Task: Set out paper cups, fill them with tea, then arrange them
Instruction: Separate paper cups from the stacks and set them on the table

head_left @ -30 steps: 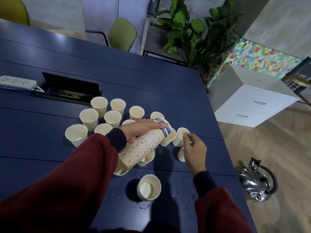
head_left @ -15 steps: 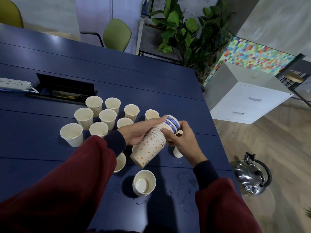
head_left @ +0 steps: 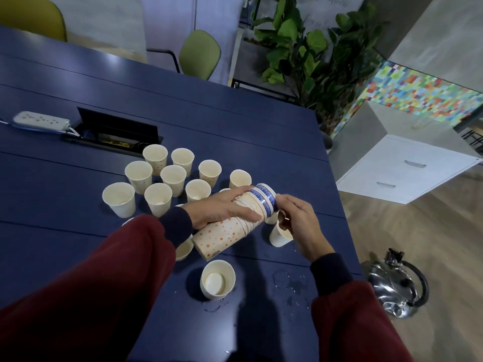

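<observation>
My left hand (head_left: 224, 209) grips a tilted stack of nested paper cups (head_left: 222, 236), orange-dotted below and blue-banded at its upper end. My right hand (head_left: 298, 226) pinches the blue-banded top cup (head_left: 265, 201) at the stack's upper end. Several open cups (head_left: 156, 184) stand grouped on the blue table (head_left: 235, 121) behind the hands. One cup (head_left: 217, 279) stands alone in front. Another cup (head_left: 278, 236) stands under my right hand. A steel kettle (head_left: 397, 283) sits on the floor to the right.
A power strip (head_left: 41, 121) and an open cable box (head_left: 112, 135) lie at the back left. Water drops (head_left: 290, 280) wet the table near its right edge. Green chairs (head_left: 200, 54), a plant (head_left: 308, 48) and a white drawer unit (head_left: 402, 171) stand beyond the table.
My right hand moved from the table up to the top of the stack and took hold of the blue-banded cup. My left hand raised the stack slightly.
</observation>
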`<state>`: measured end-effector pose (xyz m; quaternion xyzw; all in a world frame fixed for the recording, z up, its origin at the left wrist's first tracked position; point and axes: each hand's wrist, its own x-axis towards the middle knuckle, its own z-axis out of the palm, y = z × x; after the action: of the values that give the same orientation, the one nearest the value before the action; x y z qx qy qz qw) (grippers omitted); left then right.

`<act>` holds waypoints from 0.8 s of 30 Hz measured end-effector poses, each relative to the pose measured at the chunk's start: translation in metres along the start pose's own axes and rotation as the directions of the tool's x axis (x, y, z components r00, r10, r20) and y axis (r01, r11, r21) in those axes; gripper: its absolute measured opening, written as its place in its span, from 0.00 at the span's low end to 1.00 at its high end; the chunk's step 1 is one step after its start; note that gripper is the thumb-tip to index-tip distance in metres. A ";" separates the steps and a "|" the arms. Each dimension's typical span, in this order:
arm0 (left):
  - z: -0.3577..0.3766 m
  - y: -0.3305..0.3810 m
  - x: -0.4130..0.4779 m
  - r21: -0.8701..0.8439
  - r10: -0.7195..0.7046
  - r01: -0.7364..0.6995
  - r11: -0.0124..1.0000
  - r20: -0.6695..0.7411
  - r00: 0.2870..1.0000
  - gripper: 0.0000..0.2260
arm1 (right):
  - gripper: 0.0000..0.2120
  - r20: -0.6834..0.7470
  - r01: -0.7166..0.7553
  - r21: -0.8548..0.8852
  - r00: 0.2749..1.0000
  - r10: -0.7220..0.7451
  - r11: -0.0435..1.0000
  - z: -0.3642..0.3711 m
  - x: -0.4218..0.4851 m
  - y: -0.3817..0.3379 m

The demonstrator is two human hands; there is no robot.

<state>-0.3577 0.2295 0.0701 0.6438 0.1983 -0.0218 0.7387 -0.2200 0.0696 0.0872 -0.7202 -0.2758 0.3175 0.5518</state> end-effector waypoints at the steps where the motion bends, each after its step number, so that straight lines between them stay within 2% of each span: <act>1: -0.001 -0.001 -0.002 0.012 0.000 0.000 1.000 0.002 1.000 0.28 | 0.14 -0.007 0.012 0.000 1.000 -0.012 1.000 0.000 0.001 -0.001; 4: -0.004 -0.005 -0.010 0.058 -0.015 0.015 0.998 0.000 1.000 0.29 | 0.17 -0.110 0.060 0.004 0.992 -0.059 0.998 0.002 0.006 -0.005; 8: -0.016 -0.016 -0.015 0.090 -0.043 0.047 0.995 -0.046 0.998 0.36 | 0.17 -0.336 0.124 -0.110 0.929 -0.154 0.986 -0.004 0.015 0.001; 11: -0.029 -0.015 -0.015 0.045 -0.014 0.018 0.999 -0.095 0.995 0.24 | 0.18 -0.407 0.069 -0.227 0.899 -0.159 0.971 -0.004 0.015 0.013; 14: -0.044 -0.011 -0.015 -0.008 -0.007 0.006 1.000 -0.104 0.995 0.18 | 0.16 -0.408 -0.062 -0.369 0.907 -0.101 0.927 0.006 0.007 0.037; 17: -0.058 -0.006 -0.015 0.009 -0.023 0.024 1.000 -0.066 0.998 0.16 | 0.20 -0.375 -0.143 -0.496 0.925 -0.062 0.857 0.023 -0.002 0.062; 19: -0.069 -0.002 -0.016 0.034 -0.026 0.027 0.999 -0.027 0.999 0.15 | 0.16 -0.335 -0.197 -0.566 0.942 -0.005 0.800 0.039 -0.006 0.072; 21: -0.076 0.000 -0.016 0.060 -0.041 0.041 0.997 -0.004 0.999 0.16 | 0.11 -0.266 -0.223 -0.607 0.961 0.070 0.763 0.052 -0.010 0.081; 24: -0.085 0.001 -0.015 0.088 -0.071 0.068 0.994 0.033 0.997 0.21 | 0.13 -0.245 -0.286 -0.605 0.955 0.169 0.743 0.065 -0.015 0.086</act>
<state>-0.3940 0.3074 0.0681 0.6677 0.2062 -0.0676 0.7121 -0.2747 0.0779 -0.0065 -0.9168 -0.2270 0.2070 0.2553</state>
